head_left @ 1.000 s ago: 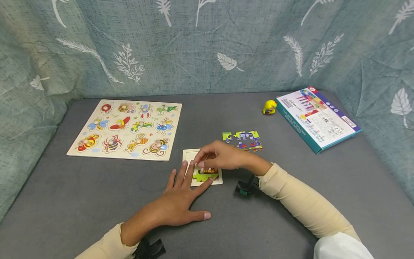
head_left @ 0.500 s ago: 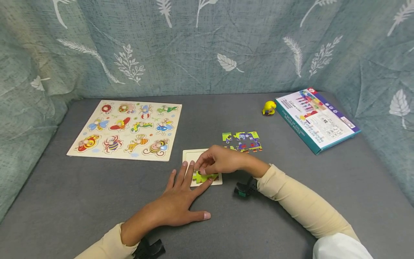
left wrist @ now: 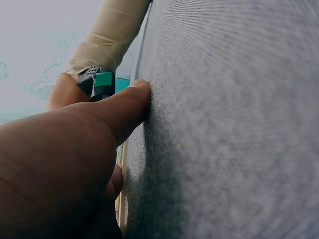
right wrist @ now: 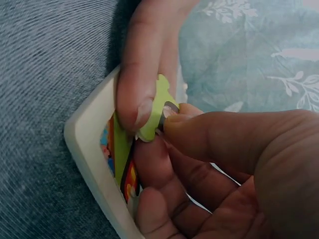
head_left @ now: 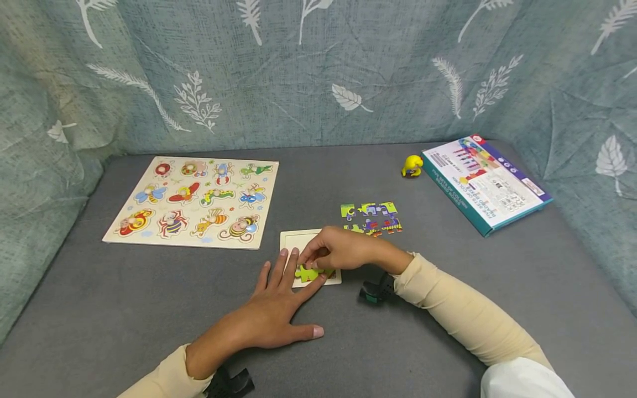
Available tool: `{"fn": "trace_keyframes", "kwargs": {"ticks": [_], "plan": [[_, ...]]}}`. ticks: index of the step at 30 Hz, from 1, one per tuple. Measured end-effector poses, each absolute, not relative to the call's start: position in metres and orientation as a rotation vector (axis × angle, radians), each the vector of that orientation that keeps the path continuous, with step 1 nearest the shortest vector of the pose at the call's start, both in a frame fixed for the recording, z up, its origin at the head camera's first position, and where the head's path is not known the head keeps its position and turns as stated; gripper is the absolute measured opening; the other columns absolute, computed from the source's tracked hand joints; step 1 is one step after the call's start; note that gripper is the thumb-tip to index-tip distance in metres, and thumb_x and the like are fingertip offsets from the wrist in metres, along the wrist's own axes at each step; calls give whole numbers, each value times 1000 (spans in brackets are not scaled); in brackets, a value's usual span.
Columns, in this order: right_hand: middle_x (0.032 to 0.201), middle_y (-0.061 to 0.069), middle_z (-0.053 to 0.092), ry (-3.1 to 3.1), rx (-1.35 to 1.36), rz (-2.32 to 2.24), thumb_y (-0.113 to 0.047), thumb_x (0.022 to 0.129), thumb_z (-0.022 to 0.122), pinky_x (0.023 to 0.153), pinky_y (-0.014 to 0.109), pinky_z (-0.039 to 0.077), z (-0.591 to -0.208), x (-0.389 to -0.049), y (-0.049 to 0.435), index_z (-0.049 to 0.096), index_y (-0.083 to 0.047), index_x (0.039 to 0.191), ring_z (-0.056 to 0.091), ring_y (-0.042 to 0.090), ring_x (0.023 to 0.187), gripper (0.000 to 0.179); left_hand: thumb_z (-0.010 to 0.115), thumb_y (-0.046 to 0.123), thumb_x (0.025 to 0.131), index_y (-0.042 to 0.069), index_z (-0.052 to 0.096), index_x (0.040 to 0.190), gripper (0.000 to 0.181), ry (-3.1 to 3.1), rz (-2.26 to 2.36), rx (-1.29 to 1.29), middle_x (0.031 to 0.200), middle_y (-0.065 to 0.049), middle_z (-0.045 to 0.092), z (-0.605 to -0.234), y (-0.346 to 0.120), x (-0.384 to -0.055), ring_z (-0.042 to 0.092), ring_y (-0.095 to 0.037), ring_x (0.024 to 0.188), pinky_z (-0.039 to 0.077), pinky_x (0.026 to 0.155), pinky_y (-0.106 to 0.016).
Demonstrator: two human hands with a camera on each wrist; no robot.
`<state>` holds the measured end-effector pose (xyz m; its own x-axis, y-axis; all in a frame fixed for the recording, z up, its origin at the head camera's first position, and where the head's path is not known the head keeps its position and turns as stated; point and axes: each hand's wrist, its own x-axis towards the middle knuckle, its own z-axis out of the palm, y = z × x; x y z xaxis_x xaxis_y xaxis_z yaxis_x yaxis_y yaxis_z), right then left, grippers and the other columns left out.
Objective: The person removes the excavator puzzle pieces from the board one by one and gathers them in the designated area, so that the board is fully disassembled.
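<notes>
My left hand [head_left: 271,315] lies with spread, straight fingers, its fingertips on a small pale puzzle tray [head_left: 290,239] and its thumb on the cloth. Over the tray, my right hand [head_left: 344,247] pinches a lime-green jigsaw piece [right wrist: 160,102] with a dark marking between thumb and fingers. In the right wrist view the piece stands tilted beside a left fingertip [right wrist: 134,107], above the tray's raised rim [right wrist: 82,144]. Part of another coloured piece [right wrist: 130,177] shows inside the tray. Fingers hide most of the tray's inside.
Several loose purple-and-green jigsaw pieces [head_left: 370,210] lie just beyond the right hand. A wooden insect peg puzzle [head_left: 196,205] sits at the back left. A yellow toy duck [head_left: 412,165] and a teal-edged box [head_left: 487,185] are at the back right, before a leaf-print curtain [head_left: 278,83].
My right hand has shifted slightly toward me over the tray and now covers the brown striped part seen a second ago. The left hand has stayed in place.
</notes>
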<state>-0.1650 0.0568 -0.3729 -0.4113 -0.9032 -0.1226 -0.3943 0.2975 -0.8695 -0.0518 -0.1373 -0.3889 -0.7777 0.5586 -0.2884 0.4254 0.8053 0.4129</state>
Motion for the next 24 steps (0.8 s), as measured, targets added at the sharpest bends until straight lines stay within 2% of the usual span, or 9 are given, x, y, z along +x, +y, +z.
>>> {"fn": "trace_keyframes", "kwargs": {"ticks": [7,17,24], "plan": [[92,1,70,2007,-1188,-1044,5,92,60,69,22,50,-373,-167,58,71,2,110,61,5,77,21,55,72,84,31,26,155,87,2585,459,743,158,-16,-20,-388,-137,-52,-27,-31,141,-9,108,-61],[89,0,68,2082,-1195,-1089,6,93,59,66,23,46,-371,-172,72,71,2,108,55,7,74,20,56,71,83,31,27,155,87,2589,450,730,159,-18,-18,-387,-137,-52,-25,-33,142,-8,109,-61],[92,3,69,2100,-1152,-1127,7,92,58,68,25,49,-370,-174,86,71,4,108,58,8,77,20,56,72,83,31,28,155,86,2601,441,736,159,-18,-18,-387,-136,-51,-24,-34,142,-6,109,-61]]}}
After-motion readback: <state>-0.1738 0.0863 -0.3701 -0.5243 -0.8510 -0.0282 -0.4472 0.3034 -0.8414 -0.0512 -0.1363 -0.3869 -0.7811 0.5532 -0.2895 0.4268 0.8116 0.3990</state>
